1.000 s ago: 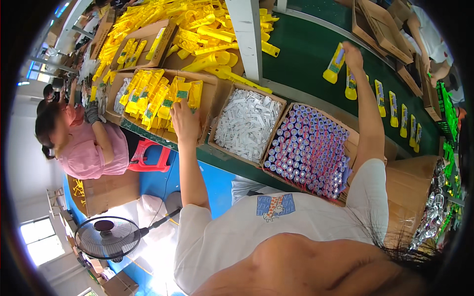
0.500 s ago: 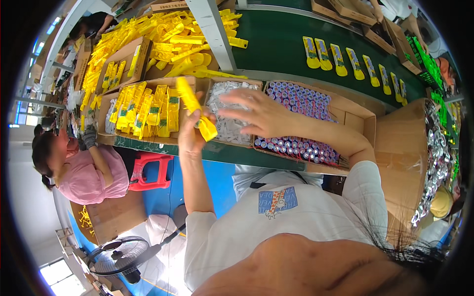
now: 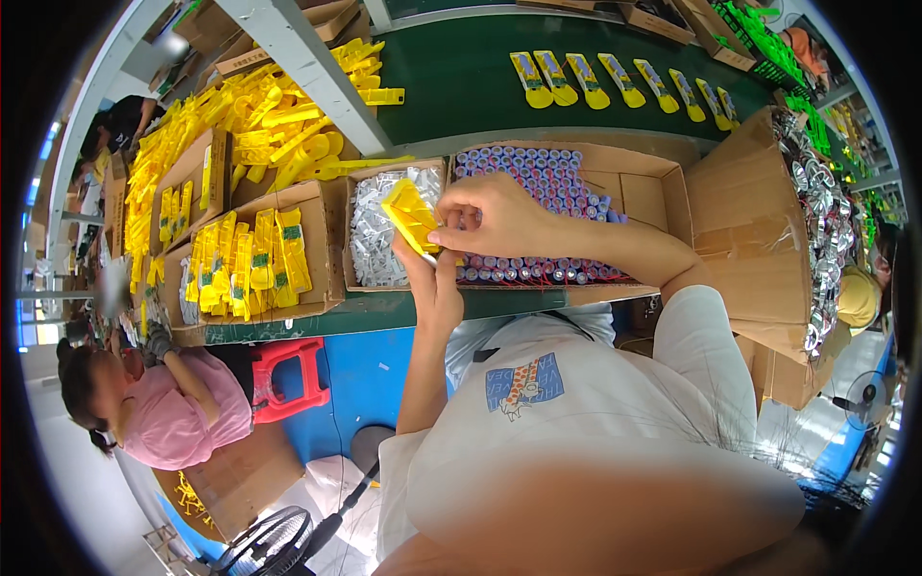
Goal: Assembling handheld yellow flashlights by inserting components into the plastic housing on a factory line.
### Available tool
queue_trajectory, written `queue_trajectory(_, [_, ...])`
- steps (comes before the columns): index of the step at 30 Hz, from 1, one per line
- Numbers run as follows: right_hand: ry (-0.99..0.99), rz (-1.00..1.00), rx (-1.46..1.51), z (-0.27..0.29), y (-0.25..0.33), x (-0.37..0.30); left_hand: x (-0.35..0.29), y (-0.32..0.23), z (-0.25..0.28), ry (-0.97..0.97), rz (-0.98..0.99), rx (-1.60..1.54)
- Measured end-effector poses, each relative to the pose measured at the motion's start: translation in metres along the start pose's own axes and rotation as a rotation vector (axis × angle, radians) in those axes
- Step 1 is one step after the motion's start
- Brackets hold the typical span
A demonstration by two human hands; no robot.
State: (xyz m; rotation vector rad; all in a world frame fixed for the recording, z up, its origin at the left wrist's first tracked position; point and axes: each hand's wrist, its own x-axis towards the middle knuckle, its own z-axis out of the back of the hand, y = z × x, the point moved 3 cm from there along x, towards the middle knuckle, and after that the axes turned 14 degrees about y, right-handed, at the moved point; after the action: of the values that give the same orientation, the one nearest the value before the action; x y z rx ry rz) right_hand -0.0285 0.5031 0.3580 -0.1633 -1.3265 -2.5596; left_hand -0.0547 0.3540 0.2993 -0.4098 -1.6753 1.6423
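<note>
My left hand [image 3: 434,288] is closed round a yellow plastic housing [image 3: 407,209], which is tilted above the box of small white plastic parts [image 3: 370,245]. The housing's hollow side shows. Over its right-hand edge, my right hand [image 3: 495,219] has fingers curled in a pinch, the thumb touching the housing. Whatever sits between those fingertips is too small to make out. Under the right forearm stands a carton [image 3: 639,171] of purple-wrapped cylindrical cells [image 3: 523,158] with red wires. To the left, yellow housings with green circuit boards [image 3: 261,259] fill another carton [image 3: 327,300].
A big heap of yellow plastic parts [image 3: 259,120] lies beyond a grey metal post [image 3: 303,72]. Several yellow pieces [image 3: 581,79] are lined up on the green table [image 3: 451,72]. A tall carton [image 3: 754,206] stands right. A person in pink [image 3: 206,413] sits left by a red stool [image 3: 293,379].
My hands have come together: the right one now pinches at the yellow housing, which has turned to show its hollow side. The whole view has shifted, with the cartons appearing farther left.
</note>
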Motion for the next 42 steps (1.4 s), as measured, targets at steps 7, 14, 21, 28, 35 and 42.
queue_trajectory(7, [-0.09,0.02,0.008,-0.008,-0.008,-0.01,0.002,0.005,-0.008,0.011,-0.01,0.08])
queue_trajectory(14, [-0.136,0.262,-0.481,-0.033,-0.007,-0.05,0.005,0.019,-0.018,0.031,0.257,-0.287])
queue_trajectory(21, [-0.344,-0.688,-0.609,0.087,-0.123,-0.156,-0.006,0.003,-0.028,0.264,0.22,-0.559])
queue_trajectory(28, [-0.083,-0.502,0.201,0.056,-0.104,-0.167,-0.02,-0.001,-0.048,0.349,0.281,-0.586])
queue_trajectory(35, [-0.284,-0.369,-0.246,0.055,-0.056,-0.147,-0.018,-0.002,-0.066,0.423,0.394,-0.62])
queue_trajectory(42, [-0.247,-0.765,-0.244,0.06,-0.133,-0.162,-0.021,0.0,-0.065,0.389,0.39,-0.666])
